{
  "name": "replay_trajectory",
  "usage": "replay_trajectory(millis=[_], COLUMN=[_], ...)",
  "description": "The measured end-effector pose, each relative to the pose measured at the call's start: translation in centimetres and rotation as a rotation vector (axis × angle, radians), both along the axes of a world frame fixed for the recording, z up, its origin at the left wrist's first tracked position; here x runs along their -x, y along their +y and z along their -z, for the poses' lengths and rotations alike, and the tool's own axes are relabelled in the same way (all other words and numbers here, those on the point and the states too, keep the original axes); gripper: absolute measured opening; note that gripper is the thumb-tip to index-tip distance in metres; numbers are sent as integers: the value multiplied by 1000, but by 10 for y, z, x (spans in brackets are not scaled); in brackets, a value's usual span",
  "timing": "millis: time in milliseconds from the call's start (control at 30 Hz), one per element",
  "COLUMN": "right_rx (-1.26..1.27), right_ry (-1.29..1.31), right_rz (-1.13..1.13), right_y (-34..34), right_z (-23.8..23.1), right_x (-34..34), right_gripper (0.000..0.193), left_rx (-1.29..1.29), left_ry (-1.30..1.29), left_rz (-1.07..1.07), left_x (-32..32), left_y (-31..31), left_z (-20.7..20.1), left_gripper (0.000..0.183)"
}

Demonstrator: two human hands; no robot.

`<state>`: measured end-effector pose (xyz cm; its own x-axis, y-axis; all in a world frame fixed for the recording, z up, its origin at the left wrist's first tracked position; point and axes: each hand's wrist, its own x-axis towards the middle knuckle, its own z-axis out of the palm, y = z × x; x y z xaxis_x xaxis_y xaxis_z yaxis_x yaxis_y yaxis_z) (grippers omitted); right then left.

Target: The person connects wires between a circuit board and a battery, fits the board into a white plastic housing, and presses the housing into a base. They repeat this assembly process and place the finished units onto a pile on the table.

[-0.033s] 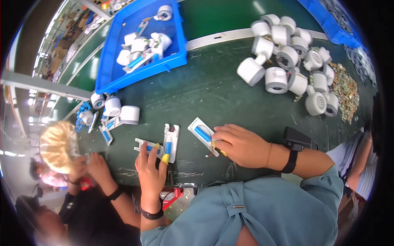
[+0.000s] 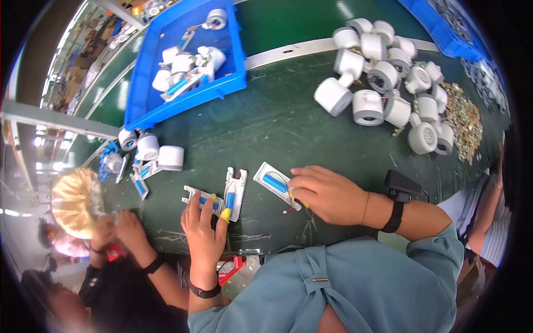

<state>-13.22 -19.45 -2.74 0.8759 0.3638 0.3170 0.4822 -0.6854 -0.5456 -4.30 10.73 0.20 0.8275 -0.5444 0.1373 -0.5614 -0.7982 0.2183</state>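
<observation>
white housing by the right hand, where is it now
In the head view, near the middle, the white housing lies on the green tabletop partly under the right hand, right of the two housings at the left hand.

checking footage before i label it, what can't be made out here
Head view:
right-hand white casing: near end hidden by the right hand
left-hand white casing: partly covered by the left hand
right blue crate: cut off by the picture's edge
heap of small parts: pieces too small to identify
</observation>
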Motion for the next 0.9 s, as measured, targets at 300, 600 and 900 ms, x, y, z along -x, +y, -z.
replay_trajectory(millis=[300,600,900], right_rx=[-300,316,540], right_ry=[-7,-450,-49], right_rz=[334,690,430], right_y=[-58,-107,-116], right_z=[-7,-48,-43], right_x=[25,-20,-75], right_gripper=[40,37,11], left_rx=[203,126,356], left_ry=[60,108,249], left_rz=[869,942,742], left_x=[1,19,16], left_y=[-131,-151,-125], left_z=[-8,1,11], left_gripper=[37,32,38])
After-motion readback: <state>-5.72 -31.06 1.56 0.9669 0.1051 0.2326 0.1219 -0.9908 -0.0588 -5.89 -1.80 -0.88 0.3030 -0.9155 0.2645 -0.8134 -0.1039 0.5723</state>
